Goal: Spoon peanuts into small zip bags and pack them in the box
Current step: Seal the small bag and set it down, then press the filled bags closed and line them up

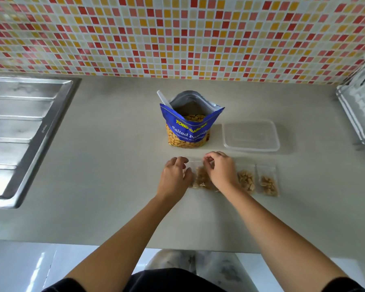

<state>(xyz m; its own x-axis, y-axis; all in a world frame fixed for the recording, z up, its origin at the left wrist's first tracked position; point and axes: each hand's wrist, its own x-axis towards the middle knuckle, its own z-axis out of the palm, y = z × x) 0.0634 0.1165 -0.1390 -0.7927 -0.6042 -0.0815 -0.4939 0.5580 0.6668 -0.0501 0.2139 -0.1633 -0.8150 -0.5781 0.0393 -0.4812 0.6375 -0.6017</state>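
Clear zip bag, filled, lies before blue pouch; left hand grips edge, right hand pinches zip. Likely sealing; next needs even press along zip, then box beside pouch.

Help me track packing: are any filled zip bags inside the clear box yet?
No, the clear box shows no bags inside; the filled zip bags lie on the counter.

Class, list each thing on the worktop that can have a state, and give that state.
peanut pouch: open, upright
spoon: standing in the pouch
box: no bags inside
zip bag at the hands: filled, flat
middle zip bag: filled, flat
far-right zip bag: filled, flat
left hand: grips the first bag's top corner
right hand: pinches its top edge
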